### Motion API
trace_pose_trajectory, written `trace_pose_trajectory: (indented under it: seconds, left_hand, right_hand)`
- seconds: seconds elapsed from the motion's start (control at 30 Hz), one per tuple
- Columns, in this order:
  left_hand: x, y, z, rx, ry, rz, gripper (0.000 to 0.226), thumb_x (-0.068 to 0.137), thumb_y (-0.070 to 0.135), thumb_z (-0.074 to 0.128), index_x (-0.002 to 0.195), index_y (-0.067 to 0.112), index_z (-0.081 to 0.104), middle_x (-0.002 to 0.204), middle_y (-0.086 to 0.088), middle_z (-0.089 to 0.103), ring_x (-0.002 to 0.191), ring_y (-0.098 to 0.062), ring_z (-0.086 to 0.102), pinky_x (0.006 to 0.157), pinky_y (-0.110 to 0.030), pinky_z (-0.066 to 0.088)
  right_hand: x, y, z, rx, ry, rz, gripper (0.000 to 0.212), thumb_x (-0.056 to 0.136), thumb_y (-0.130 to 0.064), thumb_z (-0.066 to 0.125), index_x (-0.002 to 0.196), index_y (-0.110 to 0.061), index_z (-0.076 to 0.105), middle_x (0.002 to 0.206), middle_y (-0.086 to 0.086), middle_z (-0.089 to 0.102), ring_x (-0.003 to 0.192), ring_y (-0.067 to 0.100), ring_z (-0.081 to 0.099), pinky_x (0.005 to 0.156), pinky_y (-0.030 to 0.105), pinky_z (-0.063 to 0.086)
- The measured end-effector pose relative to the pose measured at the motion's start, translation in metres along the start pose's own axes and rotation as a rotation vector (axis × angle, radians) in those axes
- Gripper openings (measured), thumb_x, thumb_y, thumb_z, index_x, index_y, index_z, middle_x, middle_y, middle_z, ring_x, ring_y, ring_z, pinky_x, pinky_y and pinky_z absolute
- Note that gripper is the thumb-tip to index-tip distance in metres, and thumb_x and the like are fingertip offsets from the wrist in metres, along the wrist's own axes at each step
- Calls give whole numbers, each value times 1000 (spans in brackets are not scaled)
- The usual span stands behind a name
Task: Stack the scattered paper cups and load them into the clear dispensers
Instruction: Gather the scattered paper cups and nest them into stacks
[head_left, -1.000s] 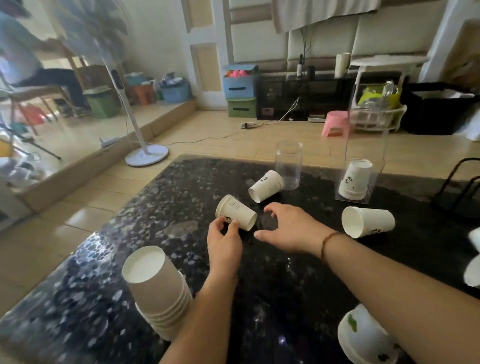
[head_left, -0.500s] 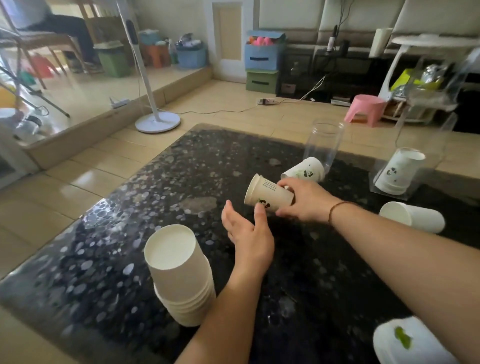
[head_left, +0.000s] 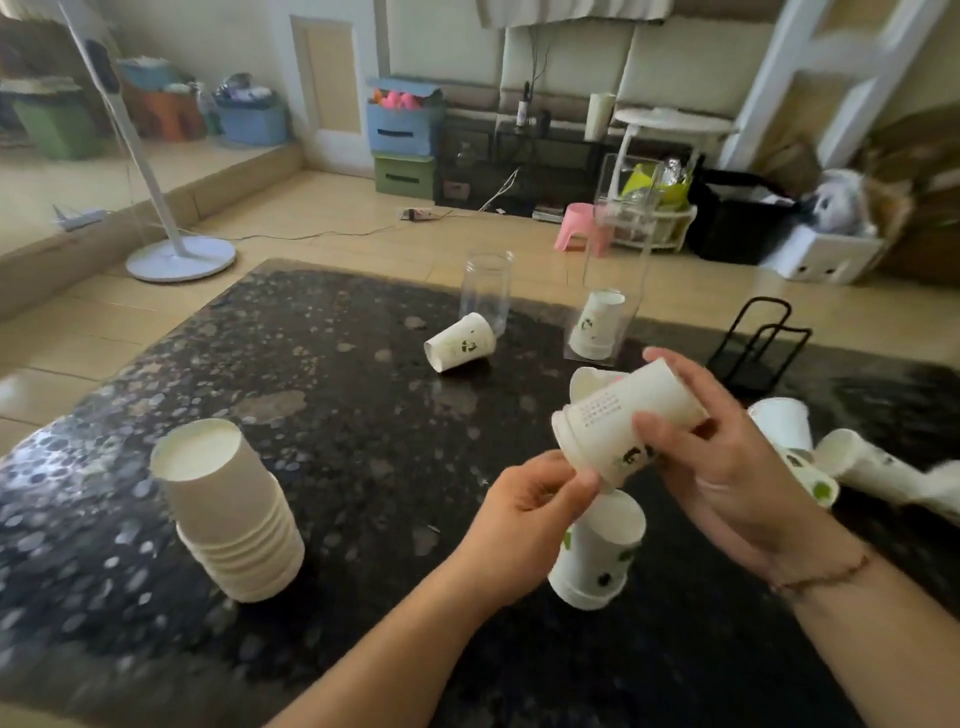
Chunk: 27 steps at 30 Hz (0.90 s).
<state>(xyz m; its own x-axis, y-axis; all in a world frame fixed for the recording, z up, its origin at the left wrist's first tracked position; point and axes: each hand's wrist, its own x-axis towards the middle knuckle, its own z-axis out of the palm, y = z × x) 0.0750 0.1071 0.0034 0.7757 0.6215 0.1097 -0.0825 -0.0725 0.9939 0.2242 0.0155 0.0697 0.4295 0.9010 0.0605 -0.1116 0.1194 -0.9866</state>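
My right hand (head_left: 727, 467) grips a white paper cup (head_left: 618, 415) held tilted above the black speckled table (head_left: 337, 415); a second cup's rim shows behind it. My left hand (head_left: 535, 499) pinches this cup's rim from below. Under both hands stands an upside-down short stack of cups (head_left: 597, 551). At the left is a taller upside-down cup stack (head_left: 228, 514). One cup (head_left: 460, 343) lies on its side near a round clear dispenser (head_left: 485, 291). A square clear dispenser (head_left: 608, 291) holds upside-down cups (head_left: 595, 325). More cups (head_left: 810, 452) lie at the right.
A black wire rack (head_left: 758, 348) stands on the table's far right. Beyond the table are a white fan stand (head_left: 176, 249), a pink stool (head_left: 579, 228), storage boxes and a cable on the tiled floor.
My right hand has carried the cup from the table's middle toward me and to the right. My left hand has closed its fingers on the cup's rim. The view has shifted right.
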Motion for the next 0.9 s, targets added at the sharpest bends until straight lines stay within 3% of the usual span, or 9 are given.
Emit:
trace_pose_trajectory:
  seconds: [0.1, 0.17, 0.27, 0.33, 0.47, 0.6, 0.77, 0.83, 0.9]
  left_hand:
    - [-9, -4, 11, 30, 135, -36, 11, 89, 25, 70, 89, 29, 80, 108, 8, 73, 103, -11, 69, 96, -39, 55]
    - [-12, -8, 16, 16, 238, -129, 10, 87, 17, 73, 84, 25, 79, 97, 5, 75, 93, -11, 71, 91, -39, 57]
    - [-16, -11, 26, 18, 343, -202, 14, 87, 17, 72, 93, 29, 73, 91, 7, 73, 85, -7, 69, 74, -23, 55]
    - [-16, -13, 32, 20, 375, -189, 19, 92, 14, 63, 103, 29, 68, 95, 10, 70, 81, 2, 65, 66, -15, 49]
    - [-12, -16, 40, -28, 316, -114, 18, 101, 21, 51, 108, 27, 66, 98, 4, 71, 90, -5, 66, 76, -21, 53]
    - [-6, -21, 47, -50, 275, -67, 23, 105, 21, 45, 104, 19, 68, 100, 3, 71, 95, -8, 66, 82, -19, 51]
    - [3, -31, 44, -19, 147, -97, 36, 91, 48, 47, 100, 22, 71, 100, 1, 73, 98, -14, 68, 87, -30, 55]
    - [8, -34, 40, 17, 170, -121, 45, 87, 58, 43, 94, 24, 72, 98, 2, 73, 97, -15, 68, 88, -33, 54]
    - [19, -35, 33, 26, 218, -145, 41, 95, 54, 44, 91, 24, 73, 96, 2, 73, 95, -16, 68, 83, -30, 53]
  right_hand:
    - [-24, 10, -9, -147, 194, -43, 75, 64, -22, 77, 133, -29, 49, 113, -7, 63, 105, 10, 64, 83, 30, 57]
    - [-34, 16, -14, -270, 238, -57, 69, 65, -28, 75, 129, -34, 50, 112, -13, 60, 105, 8, 62, 82, 31, 56]
    - [-41, 24, -22, -532, 222, -80, 70, 66, -39, 77, 129, -42, 46, 115, -21, 55, 108, -1, 56, 81, 23, 52]
    - [-40, 29, -22, -614, 182, -92, 73, 68, -36, 80, 131, -43, 43, 116, -24, 53, 107, -11, 52, 81, 13, 49]
    - [-35, 52, -19, -720, 62, -42, 85, 68, -33, 85, 135, -47, 36, 114, -27, 56, 106, -14, 53, 84, 2, 41]
    - [-37, 84, -18, -758, 31, 19, 82, 63, -38, 88, 126, -52, 38, 114, -31, 58, 106, -14, 55, 91, 12, 46]
    - [-47, 104, -24, -670, 41, 100, 81, 59, -35, 90, 121, -57, 43, 111, -32, 62, 107, -9, 59, 91, 18, 50]
    - [-50, 106, -30, -707, -33, 142, 86, 58, -39, 88, 120, -64, 35, 114, -37, 59, 112, -13, 54, 93, 12, 46]
    - [-49, 105, -40, -726, -135, 172, 91, 56, -46, 86, 123, -70, 29, 122, -42, 52, 120, -17, 46, 101, 13, 39]
